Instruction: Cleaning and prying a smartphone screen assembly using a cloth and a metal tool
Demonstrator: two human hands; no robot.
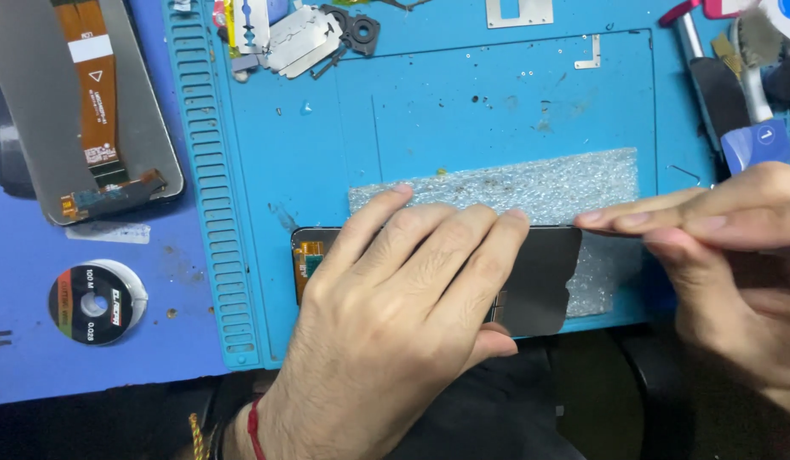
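My left hand [386, 332] lies flat on a dark phone screen panel [540, 277], fingers [429, 247] spread wide and pressing down, not gripping. The panel rests on a strip of bubble wrap [531, 183] on the blue work mat [267, 170], at the mat's near edge; an orange flex part [308, 255] shows at the panel's left end.

My right hand [735, 255] comes in from the right, fingertips [599, 219] pinched narrow and touching the panel's far right corner. I cannot tell whether they hold anything between them.

Far left on the surface: a 2nd display panel [148, 128], face down, with an orange ribbon cable [92, 77]. Near it lies a round spool of wire [97, 302]. At the mat's far edge, razor blades [280, 34] and small metal pieces. Far right, tool handles [718, 85].
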